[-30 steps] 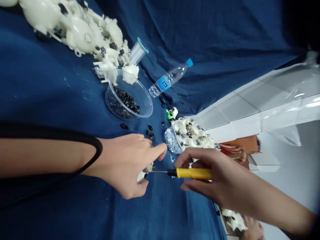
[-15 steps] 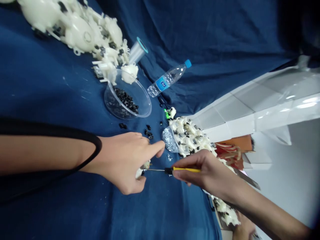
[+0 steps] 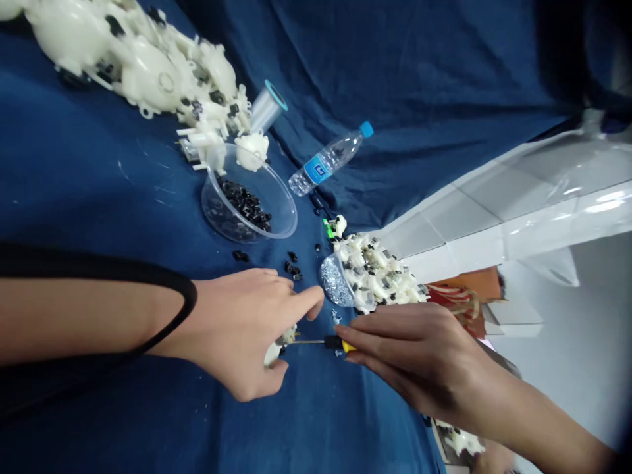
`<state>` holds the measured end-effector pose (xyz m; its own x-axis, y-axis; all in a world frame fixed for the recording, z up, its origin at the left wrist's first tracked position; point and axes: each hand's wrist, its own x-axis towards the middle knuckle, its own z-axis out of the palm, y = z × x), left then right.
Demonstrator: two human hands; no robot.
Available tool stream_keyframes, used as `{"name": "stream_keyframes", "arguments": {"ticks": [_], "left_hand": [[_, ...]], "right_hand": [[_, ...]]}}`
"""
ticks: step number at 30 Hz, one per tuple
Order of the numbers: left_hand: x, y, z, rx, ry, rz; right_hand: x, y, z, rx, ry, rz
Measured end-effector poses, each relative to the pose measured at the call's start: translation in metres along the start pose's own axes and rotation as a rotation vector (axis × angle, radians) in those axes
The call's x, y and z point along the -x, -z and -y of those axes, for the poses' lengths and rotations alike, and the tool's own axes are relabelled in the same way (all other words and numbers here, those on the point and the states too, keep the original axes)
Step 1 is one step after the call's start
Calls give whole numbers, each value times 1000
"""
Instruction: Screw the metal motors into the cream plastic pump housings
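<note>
My left hand (image 3: 247,329) is closed around a small off-white plastic part (image 3: 272,354), most of it hidden under the palm and fingers. In my right hand (image 3: 419,359) is a screwdriver (image 3: 333,342) with a black and yellow handle, the fingers wrapped over most of the grip. Its thin metal shaft points left and the tip meets the part at my left hand. Just beyond the hands, a clear tub of small silver screws (image 3: 337,282) lies tilted, with a few loose screws (image 3: 336,316) in front of it.
Behind my left hand stands a clear bowl (image 3: 291,227) of small black pieces, several more lying loose nearby. White plastic housings (image 3: 148,72) heap at the upper left, more white assemblies (image 3: 385,270) at the right. A water bottle (image 3: 326,161) lies at the back. Another person's hand (image 3: 494,455) shows lower right.
My right hand has shifted its grip on the screwdriver, the fingers now stretched along and covering more of the yellow handle. The left hand keeps its hold; the view has shifted slightly.
</note>
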<state>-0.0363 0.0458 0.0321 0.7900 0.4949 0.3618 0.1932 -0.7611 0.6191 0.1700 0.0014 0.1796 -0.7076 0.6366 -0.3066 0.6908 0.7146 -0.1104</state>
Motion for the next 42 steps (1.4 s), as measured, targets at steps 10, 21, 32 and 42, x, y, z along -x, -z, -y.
{"name": "stream_keyframes", "arguments": {"ticks": [10,21,32,42], "left_hand": [[-2,-4,3,1,-8,-33],[-1,0,2,-5,-17,-20],[0,-6,3,-29,-44,-67],[3,-10,5,-25,-71,-90]], "right_hand": [[-23,-3,-7,-578,-769,213],[-17,11,9,-131,-201,136],[-48,16,2,-315,-740,322],[-32,21,13,-136,-463,200]]}}
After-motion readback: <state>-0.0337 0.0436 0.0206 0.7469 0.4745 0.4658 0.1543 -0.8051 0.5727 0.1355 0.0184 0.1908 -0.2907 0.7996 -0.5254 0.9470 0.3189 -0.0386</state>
